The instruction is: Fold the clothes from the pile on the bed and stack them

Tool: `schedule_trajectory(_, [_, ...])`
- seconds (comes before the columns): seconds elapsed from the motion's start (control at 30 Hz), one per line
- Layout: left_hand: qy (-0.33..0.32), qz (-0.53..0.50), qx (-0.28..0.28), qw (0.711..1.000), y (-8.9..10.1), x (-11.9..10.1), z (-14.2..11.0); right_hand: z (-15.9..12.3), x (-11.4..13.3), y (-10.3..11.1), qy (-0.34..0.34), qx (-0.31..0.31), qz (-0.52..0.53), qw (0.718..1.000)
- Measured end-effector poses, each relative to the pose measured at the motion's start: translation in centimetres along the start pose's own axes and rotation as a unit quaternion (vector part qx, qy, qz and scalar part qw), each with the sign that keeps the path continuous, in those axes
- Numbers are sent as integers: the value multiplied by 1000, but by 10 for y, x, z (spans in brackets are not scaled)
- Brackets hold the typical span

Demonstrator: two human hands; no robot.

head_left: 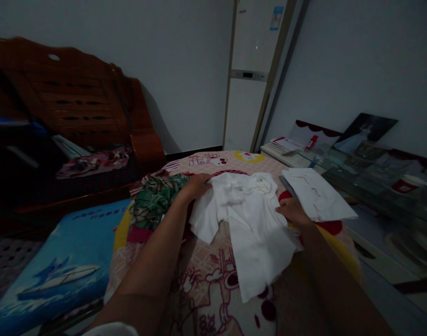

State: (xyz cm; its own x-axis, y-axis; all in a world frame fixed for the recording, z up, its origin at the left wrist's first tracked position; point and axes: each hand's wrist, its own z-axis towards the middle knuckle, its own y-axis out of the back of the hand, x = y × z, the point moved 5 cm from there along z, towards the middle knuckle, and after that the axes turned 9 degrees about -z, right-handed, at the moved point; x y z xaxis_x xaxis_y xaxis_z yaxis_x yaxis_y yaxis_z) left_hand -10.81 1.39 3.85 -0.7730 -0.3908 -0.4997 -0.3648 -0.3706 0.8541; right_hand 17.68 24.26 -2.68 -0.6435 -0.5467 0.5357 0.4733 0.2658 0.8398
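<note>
A pale wall (185, 70) backs the dim room, with a carved wooden bench (76, 102) on the far left and a tall white cabinet (246, 107) at the far middle. The bed-like pad (213, 298), covered in cartoon print, fills the near middle, probably serving as the work surface because it is soft and wide. A glass stand (343, 168) runs along the right, bearing papers and a photo, and a blue box (80, 233) lies on the near left. The white shirt (259, 238) lies in the middle of the pad, its left sleeve and body loosely spread, its far right part bunched. A green bundle (157, 200) sits crumpled to its left and a flat folded white cloth (318, 196) to its right; both lie to the sides, perhaps to leave the middle free. The left hand (196, 185) has its fingers closed on the shirt's far left edge, and the right hand (292, 210) pinches its right edge, a hold that likely keeps the cloth drawn out between them.
</note>
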Motion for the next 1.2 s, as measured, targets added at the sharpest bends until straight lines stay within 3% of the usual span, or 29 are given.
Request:
schedule_trajectory(0.07, [59, 0, -149, 987, 23, 6, -4, -1, -6, 3, -14, -22, -13, 1000])
schedule_trajectory(0.13, [91, 2, -238, 967, 33, 13, -10, -1, -12, 5, -30, -50, -39, 998])
schedule_trajectory(0.27, [99, 15, -240, 966, 23, 24, -11, -3, -18, 2, -46, -62, -83, 994])
schedule_trajectory(0.37, [81, 19, -228, 970, 19, 20, -7, -4, -15, -2, -42, -50, -99, 993])
schedule_trajectory(0.47, [70, 4, -230, 971, 26, 14, 4, -4, -16, 1, -60, -44, -96, 993])
schedule_trajectory(0.6, [81, -70, -274, 956, 44, 26, 24, -5, -25, 13, -93, -44, -73, 992])
schedule_trajectory(0.73, [22, -136, -329, 934, 53, 26, 28, -6, -32, 19, -83, -53, -71, 993])
schedule_trajectory(0.8, [0, -111, -292, 950, 48, 7, 22, -6, -31, 17, -73, -51, -83, 993])
schedule_trajectory(0.83, [-7, -77, -229, 970, 40, -6, 17, -6, -31, 15, -71, -47, -93, 992])
schedule_trajectory(0.9, [-39, -12, -20, 999, 12, -38, -1, -5, -30, 11, -71, -38, -114, 990])
schedule_trajectory(0.97, [-95, 19, 142, 985, -15, -68, -35, -6, -30, 9, -70, -32, -130, 989])
schedule_trajectory(1.03, [-136, 54, 244, 959, -38, -89, -74, -6, -30, 8, -63, -33, -138, 988])
schedule_trajectory(1.1, [-173, 79, 283, 940, -56, -101, -109, -6, -30, 8, -56, -37, -147, 987])
schedule_trajectory(1.2, [-193, 114, 252, 942, -76, -104, -141, -7, -28, 5, -54, -34, -176, 982])
